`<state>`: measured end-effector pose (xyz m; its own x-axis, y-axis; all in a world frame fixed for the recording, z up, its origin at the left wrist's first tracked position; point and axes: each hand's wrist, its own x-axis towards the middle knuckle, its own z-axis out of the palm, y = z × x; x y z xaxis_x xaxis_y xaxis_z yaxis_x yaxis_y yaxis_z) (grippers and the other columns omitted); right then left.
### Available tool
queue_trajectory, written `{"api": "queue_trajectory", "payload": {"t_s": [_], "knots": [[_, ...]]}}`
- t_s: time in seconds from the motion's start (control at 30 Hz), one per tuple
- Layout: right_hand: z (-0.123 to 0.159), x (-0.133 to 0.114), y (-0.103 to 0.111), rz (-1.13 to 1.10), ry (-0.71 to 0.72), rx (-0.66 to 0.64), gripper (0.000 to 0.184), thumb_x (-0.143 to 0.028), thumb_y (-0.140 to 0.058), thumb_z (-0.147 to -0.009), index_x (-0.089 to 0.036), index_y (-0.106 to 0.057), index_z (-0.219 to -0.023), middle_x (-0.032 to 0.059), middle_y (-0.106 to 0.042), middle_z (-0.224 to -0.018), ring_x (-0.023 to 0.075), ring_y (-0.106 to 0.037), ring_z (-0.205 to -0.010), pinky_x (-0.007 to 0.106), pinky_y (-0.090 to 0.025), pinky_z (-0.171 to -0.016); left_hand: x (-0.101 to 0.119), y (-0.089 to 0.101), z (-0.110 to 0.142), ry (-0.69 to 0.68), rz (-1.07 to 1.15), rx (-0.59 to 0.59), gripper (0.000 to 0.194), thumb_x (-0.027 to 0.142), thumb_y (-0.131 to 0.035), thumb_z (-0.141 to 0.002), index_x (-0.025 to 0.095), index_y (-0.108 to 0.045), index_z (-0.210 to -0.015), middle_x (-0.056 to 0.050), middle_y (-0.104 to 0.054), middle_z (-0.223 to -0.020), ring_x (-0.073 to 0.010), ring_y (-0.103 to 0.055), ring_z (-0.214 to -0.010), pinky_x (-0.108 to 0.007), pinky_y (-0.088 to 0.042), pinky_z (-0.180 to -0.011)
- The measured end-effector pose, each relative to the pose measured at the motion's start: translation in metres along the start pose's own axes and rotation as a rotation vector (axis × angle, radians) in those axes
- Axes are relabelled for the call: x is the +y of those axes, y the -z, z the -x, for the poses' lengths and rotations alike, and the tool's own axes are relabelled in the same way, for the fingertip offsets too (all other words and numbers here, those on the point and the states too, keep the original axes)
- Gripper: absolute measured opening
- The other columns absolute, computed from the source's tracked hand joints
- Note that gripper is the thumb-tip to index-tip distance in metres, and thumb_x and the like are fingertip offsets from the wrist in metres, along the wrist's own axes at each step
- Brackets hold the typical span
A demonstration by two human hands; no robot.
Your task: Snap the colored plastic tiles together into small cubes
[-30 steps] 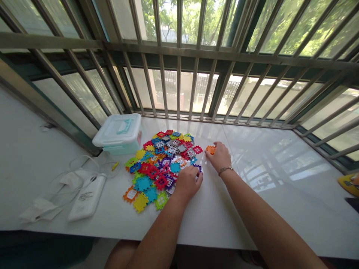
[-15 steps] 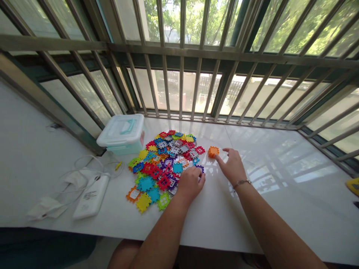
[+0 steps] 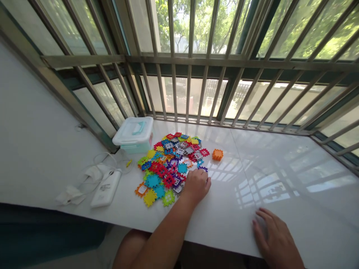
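A heap of multicoloured interlocking plastic building tiles point(image 3: 171, 164) lies on the white stone sill point(image 3: 224, 216). My left hand point(image 3: 198, 185) rests curled on the heap's near right edge, and its fingers cover some tiles, so I cannot tell whether it grips one. To the right of the heap sits a small orange cube of joined tiles point(image 3: 217, 154), apart from both hands. My right hand point(image 3: 273, 237) lies flat near the sill's front edge, fingers spread, holding nothing.
A translucent plastic box with a teal handle point(image 3: 134, 134) stands behind the heap. To the left lie a white power bank point(image 3: 106, 188), a white cable point(image 3: 106, 160) and a crumpled tissue point(image 3: 70, 195). Metal window bars point(image 3: 190, 89) run along the back and right.
My right hand has moved away from the orange cube, down and right to the sill's front edge. The cube and my left hand stay in place on the sill.
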<state>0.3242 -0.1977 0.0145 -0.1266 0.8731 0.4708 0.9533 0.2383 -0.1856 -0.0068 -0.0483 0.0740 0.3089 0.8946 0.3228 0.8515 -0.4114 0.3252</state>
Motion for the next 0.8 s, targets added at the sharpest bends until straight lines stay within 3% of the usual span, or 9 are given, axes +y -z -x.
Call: {"api": "queue_trajectory", "payload": {"t_s": [0.2, 0.3, 0.43, 0.53, 0.6, 0.67, 0.73, 0.8], "knots": [[-0.008, -0.012, 0.002, -0.026, -0.033, 0.035, 0.028, -0.044, -0.059, -0.101, -0.024, -0.069, -0.118, 0.0153, -0.075, -0.129, 0.0365, -0.070, -0.122, 0.056, -0.053, -0.111, 0.022, 0.029, 0.021, -0.069, -0.068, 0.047, 0.013, 0.026, -0.062, -0.107, 0.022, -0.069, -0.097, -0.010, -0.071, -0.100, -0.0290, -0.066, -0.100, -0.045, -0.048, -0.089], [-0.008, -0.012, 0.003, -0.036, -0.036, 0.036, 0.026, -0.042, -0.059, -0.101, -0.023, -0.069, -0.116, 0.0156, -0.075, -0.130, 0.0362, -0.070, -0.121, 0.056, -0.052, -0.112, 0.019, 0.052, 0.045, -0.042, -0.061, 0.091, 0.011, 0.026, -0.060, -0.108, 0.023, -0.070, -0.103, -0.009, -0.072, -0.105, -0.0284, -0.066, -0.104, -0.045, -0.049, -0.095], [-0.007, -0.010, 0.002, -0.048, -0.035, 0.040, 0.025, -0.041, -0.059, -0.100, -0.023, -0.069, -0.115, 0.0156, -0.075, -0.128, 0.0362, -0.070, -0.119, 0.056, -0.052, -0.112, -0.010, 0.071, 0.096, 0.136, -0.065, 0.166, 0.014, 0.028, -0.058, -0.108, 0.026, -0.072, -0.112, -0.012, -0.073, -0.117, -0.0287, -0.067, -0.113, -0.046, -0.052, -0.102], [-0.007, -0.010, 0.001, -0.044, -0.046, 0.046, 0.027, -0.042, -0.057, -0.099, -0.023, -0.069, -0.115, 0.0160, -0.074, -0.129, 0.0370, -0.070, -0.118, 0.056, -0.052, -0.110, -0.045, 0.070, 0.142, 0.293, -0.110, 0.182, 0.019, 0.035, -0.061, -0.106, 0.026, -0.073, -0.118, -0.015, -0.071, -0.130, -0.0331, -0.065, -0.125, -0.051, -0.053, -0.110], [-0.007, -0.010, 0.001, -0.040, -0.049, 0.044, 0.029, -0.044, -0.056, -0.100, -0.023, -0.069, -0.115, 0.0162, -0.074, -0.130, 0.0373, -0.070, -0.119, 0.056, -0.052, -0.110, -0.066, 0.062, 0.168, 0.423, -0.163, 0.191, 0.033, 0.042, -0.066, -0.101, 0.027, -0.071, -0.130, -0.018, -0.065, -0.146, -0.0377, -0.058, -0.141, -0.056, -0.047, -0.121], [-0.008, -0.012, 0.002, -0.043, -0.057, 0.040, 0.029, -0.044, -0.055, -0.100, -0.023, -0.069, -0.115, 0.0162, -0.074, -0.131, 0.0373, -0.070, -0.119, 0.056, -0.052, -0.110, -0.081, 0.052, 0.187, 0.571, -0.233, 0.234, 0.064, 0.055, -0.074, -0.095, 0.025, -0.061, -0.150, -0.021, -0.049, -0.167, -0.0435, -0.042, -0.158, -0.063, -0.040, -0.128], [-0.008, -0.013, 0.003, -0.049, -0.069, 0.035, 0.028, -0.044, -0.055, -0.100, -0.023, -0.069, -0.115, 0.0160, -0.074, -0.131, 0.0372, -0.069, -0.120, 0.056, -0.052, -0.109, -0.089, 0.041, 0.195, 0.678, -0.278, 0.239, 0.097, 0.068, -0.079, -0.087, 0.021, -0.046, -0.165, -0.024, -0.032, -0.178, -0.0507, -0.028, -0.164, -0.070, -0.036, -0.128], [-0.009, -0.015, 0.004, -0.051, -0.080, 0.034, 0.028, -0.044, -0.055, -0.101, -0.024, -0.069, -0.115, 0.0158, -0.074, -0.131, 0.0370, -0.069, -0.120, 0.055, -0.052, -0.109, -0.088, 0.031, 0.192, 0.744, -0.291, 0.203, 0.117, 0.075, -0.082, -0.081, 0.017, -0.036, -0.172, -0.029, -0.022, -0.182, -0.0560, -0.023, -0.165, -0.075, -0.034, -0.126]]}}
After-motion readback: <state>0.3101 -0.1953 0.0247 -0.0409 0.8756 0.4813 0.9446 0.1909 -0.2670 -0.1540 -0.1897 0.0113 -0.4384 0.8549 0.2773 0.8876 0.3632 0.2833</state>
